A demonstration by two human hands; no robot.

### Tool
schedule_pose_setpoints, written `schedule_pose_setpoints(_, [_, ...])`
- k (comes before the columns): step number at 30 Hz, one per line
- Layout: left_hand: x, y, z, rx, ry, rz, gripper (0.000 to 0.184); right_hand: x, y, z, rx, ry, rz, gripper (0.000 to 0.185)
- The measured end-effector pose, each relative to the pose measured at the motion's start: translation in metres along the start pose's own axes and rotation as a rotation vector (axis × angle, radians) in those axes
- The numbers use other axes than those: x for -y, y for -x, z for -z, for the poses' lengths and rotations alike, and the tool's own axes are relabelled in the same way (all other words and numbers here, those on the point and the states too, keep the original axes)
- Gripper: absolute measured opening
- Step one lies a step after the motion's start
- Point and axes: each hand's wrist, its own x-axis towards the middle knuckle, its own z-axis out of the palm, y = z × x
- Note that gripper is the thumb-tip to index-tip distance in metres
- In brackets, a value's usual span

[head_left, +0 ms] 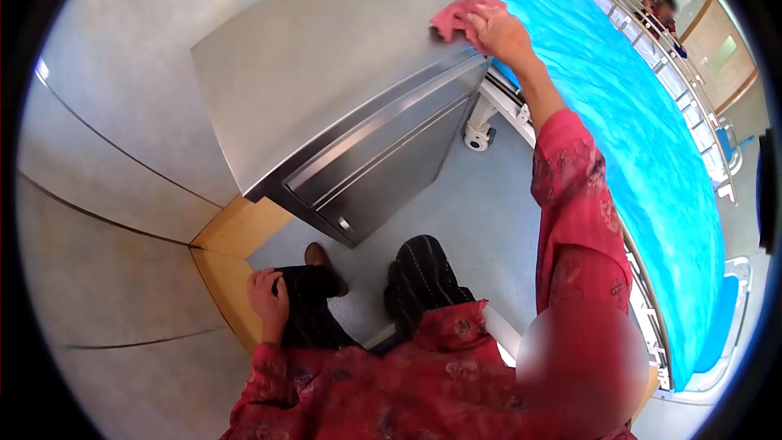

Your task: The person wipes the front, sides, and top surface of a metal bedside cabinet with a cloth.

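While the left hand (pixel 269 295) lies on one leg of dark trousers (pixel 309 301), its underside hidden, the right hand (pixel 501 35) reaches out to a steel cabinet (pixel 318 57). That is how the head view, looking down, lays things out. A crumpled pinkish-red cloth (pixel 453 19) is on the right-hand end of the cabinet's smooth top, beside a bed with a bright blue cover (pixel 619 114). The right hand's fingers are bunched on the cloth, pinching it from above, with loose folds spreading past the fingertips. Nothing shows in the left hand; whether its fingers are spread or pressed together, I cannot tell.

Judging by its folds, the cloth is probably light, soft and limp, with nothing about it to break. It should slide easily over the metal, and a gathered fistful at its middle would likely hold better than one loose corner. Below the bed frame stands a white caster (pixel 476 137); beyond the side rail (pixel 652 28), another person (pixel 666 16) appears in the background.
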Motion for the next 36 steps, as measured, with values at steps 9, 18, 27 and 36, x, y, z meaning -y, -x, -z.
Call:
schedule_pose_setpoints(9, [-0.025, -0.028, 0.000, 0.009, 0.061, 0.032, 0.012, 0.008, -0.039, -0.004, 0.176, 0.036, -0.275, 0.040])
schedule_pose_setpoints(18, [-0.027, -0.039, -0.005, -0.039, -0.009, 0.050, 0.008, 0.119, 0.031, 0.008, -0.125, -0.088, 0.289, 0.029])
schedule_pose_setpoints(27, [-0.019, -0.021, -0.001, -0.077, -0.011, 0.025, 0.009, 0.308, 0.091, 0.058, 0.130, -0.476, 0.678, 0.033])
schedule_pose_setpoints(36, [-0.025, -0.027, 0.012, -0.034, 0.031, 0.041, 0.009, 0.387, 0.008, -0.020, 0.164, -0.353, 0.964, 0.029])
